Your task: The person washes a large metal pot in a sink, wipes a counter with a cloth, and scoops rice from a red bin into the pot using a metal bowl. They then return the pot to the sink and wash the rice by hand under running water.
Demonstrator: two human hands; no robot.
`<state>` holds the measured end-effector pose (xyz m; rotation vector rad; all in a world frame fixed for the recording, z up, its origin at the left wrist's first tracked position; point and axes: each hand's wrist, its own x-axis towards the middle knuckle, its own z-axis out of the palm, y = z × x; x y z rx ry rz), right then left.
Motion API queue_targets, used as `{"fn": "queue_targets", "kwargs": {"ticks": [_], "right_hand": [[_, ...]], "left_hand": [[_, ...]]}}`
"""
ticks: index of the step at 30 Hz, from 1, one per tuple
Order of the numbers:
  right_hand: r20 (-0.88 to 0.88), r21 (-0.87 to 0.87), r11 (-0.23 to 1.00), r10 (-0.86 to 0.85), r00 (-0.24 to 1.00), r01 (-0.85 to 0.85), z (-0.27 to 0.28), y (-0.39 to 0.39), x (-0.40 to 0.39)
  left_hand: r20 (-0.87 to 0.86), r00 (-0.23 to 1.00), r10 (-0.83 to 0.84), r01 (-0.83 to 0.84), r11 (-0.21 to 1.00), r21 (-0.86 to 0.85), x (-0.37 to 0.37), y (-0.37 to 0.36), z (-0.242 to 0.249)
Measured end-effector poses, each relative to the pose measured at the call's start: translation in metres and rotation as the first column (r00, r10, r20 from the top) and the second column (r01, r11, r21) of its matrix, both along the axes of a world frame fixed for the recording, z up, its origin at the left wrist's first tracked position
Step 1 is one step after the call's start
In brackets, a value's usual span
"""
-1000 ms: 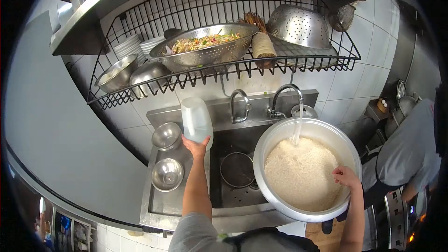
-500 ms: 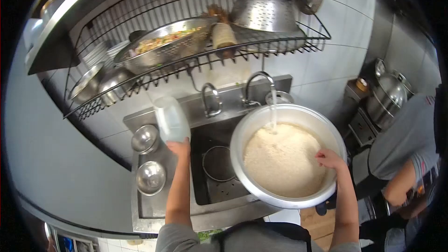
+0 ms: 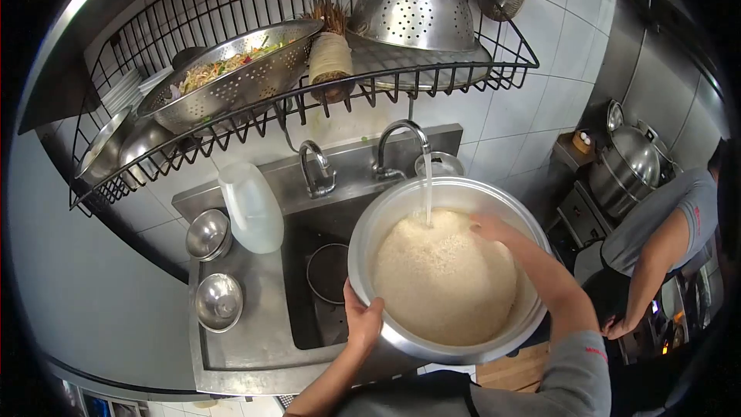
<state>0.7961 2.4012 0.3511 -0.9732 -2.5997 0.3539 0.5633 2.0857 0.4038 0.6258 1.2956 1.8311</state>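
Observation:
A large metal pot point(image 3: 525, 305) full of rice point(image 3: 444, 286) stands over the sink, and water from the right faucet point(image 3: 403, 130) runs into it. My left hand point(image 3: 363, 323) grips the pot's near-left rim, thumb on top and fingers down the outside. My right hand point(image 3: 489, 227) reaches inside over the far right part of the rice, with its fingers stretched out at the surface; the fingertips are not sharp. A translucent plastic jug point(image 3: 253, 212) stands on the left counter, apart from both hands.
Metal bowls point(image 3: 219, 303) sit left of the sink basin point(image 3: 305, 332). Overhead, a wire rack point(image 3: 401, 77) carries a colander of chopped food point(image 3: 231, 81), an upturned colander point(image 3: 417, 19) and a bundled brush point(image 3: 332, 62). At right, another person point(image 3: 656, 224) stands close to a stove and steamer pot point(image 3: 629, 162).
My left hand has let go of the plastic jug, now standing on the counter, and taken the pot's rim. My right hand has moved from the right side toward the far part of the rice.

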Motion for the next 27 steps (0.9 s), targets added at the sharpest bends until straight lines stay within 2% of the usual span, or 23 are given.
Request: {"fn": "queue_targets", "kwargs": {"ticks": [1,3,6,9,11,14,17,21,23,25,26,27], "right_hand": [[0.047,-0.204,0.973,-0.096,0.994,0.104,0.003,0.014,-0.013],[0.201,-0.557,0.769,-0.241,0.949,0.314,0.014,0.027,-0.055],[0.149,-0.530,0.822,-0.152,0.977,0.208,-0.042,0.042,-0.101],[0.105,-0.835,0.526,-0.138,0.985,0.163,-0.070,0.042,-0.136],[0.132,-0.864,0.480,-0.080,0.988,0.154,-0.075,0.030,-0.151],[0.252,-0.837,0.529,0.142,0.957,0.142,-0.071,-0.011,-0.163],[0.399,-0.810,0.578,0.422,0.814,0.097,-0.048,-0.066,-0.151],[0.515,-0.834,0.522,0.621,0.591,0.177,0.010,-0.103,-0.121],[0.448,-0.891,0.402,0.706,0.548,0.210,0.037,-0.093,-0.112],[0.051,-0.998,0.066,0.777,0.627,0.000,0.032,-0.034,-0.104],[-0.059,-0.996,0.015,0.594,0.802,-0.084,0.019,0.002,-0.099],[-0.172,-0.983,-0.011,0.367,0.914,-0.181,0.001,0.032,-0.098]], "left_hand": [[-0.022,1.000,0.011,-0.012,1.000,-0.021,0.000,0.000,-0.001],[-0.039,0.999,0.025,-0.026,0.999,-0.043,0.001,0.000,0.005],[-0.046,0.998,0.041,-0.042,0.999,-0.032,0.002,0.001,0.008],[-0.061,0.996,0.066,-0.070,0.996,-0.061,0.002,0.002,0.007],[-0.045,0.997,0.060,-0.064,0.994,-0.086,0.002,0.002,0.012],[-0.032,0.998,0.046,-0.050,0.992,-0.117,0.002,0.001,0.024],[-0.060,0.997,0.045,-0.050,0.996,-0.079,0.001,0.001,0.011],[-0.064,0.998,0.026,-0.031,0.996,-0.085,0.003,-0.005,0.016],[-0.034,0.998,0.045,-0.048,0.997,-0.067,0.006,-0.006,0.007],[-0.016,0.999,0.032,-0.033,0.996,-0.083,0.007,-0.007,0.012],[-0.012,1.000,0.025,-0.026,0.996,-0.088,0.007,-0.008,0.015],[-0.016,1.000,0.026,-0.028,0.996,-0.086,0.007,-0.008,0.015]]}}
